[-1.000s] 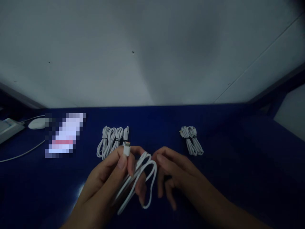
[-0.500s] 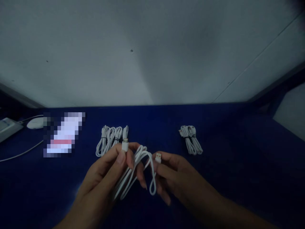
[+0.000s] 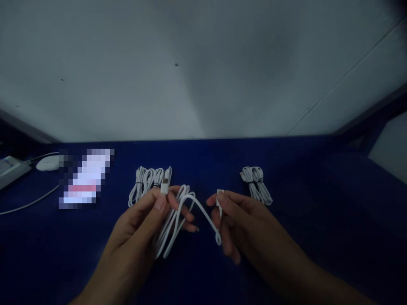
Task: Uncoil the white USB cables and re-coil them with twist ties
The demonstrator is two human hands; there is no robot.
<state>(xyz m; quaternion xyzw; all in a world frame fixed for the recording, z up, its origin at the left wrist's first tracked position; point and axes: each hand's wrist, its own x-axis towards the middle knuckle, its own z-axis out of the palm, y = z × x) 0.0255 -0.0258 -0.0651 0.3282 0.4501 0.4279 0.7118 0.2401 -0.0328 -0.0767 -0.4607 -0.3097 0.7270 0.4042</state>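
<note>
A white USB cable [image 3: 200,204] runs between my two hands above the blue table. My left hand [image 3: 140,231] is closed on it, pinching one plug [image 3: 164,186] upright between thumb and forefinger while loose loops hang over the other fingers. Its counterpart, my right hand [image 3: 238,220], pinches the other plug [image 3: 219,198], whose lead curves down and back to the loops. Behind my left hand lie several tied bundles of white cable [image 3: 148,180]. Past my right hand rests another group of tied white cables [image 3: 257,184].
A lit, pixelated phone-like slab [image 3: 84,178] lies at the left on the blue table [image 3: 203,159]. Beside it are a white rounded device [image 3: 47,163], a pale box [image 3: 14,169] and a thin white cord [image 3: 34,203]. A grey-white wall [image 3: 127,84] rises behind.
My right hand has moved right and slightly up with its plug, widening the gap between the hands and stretching out one cable loop. The left-hand plug has turned and risen slightly.
</note>
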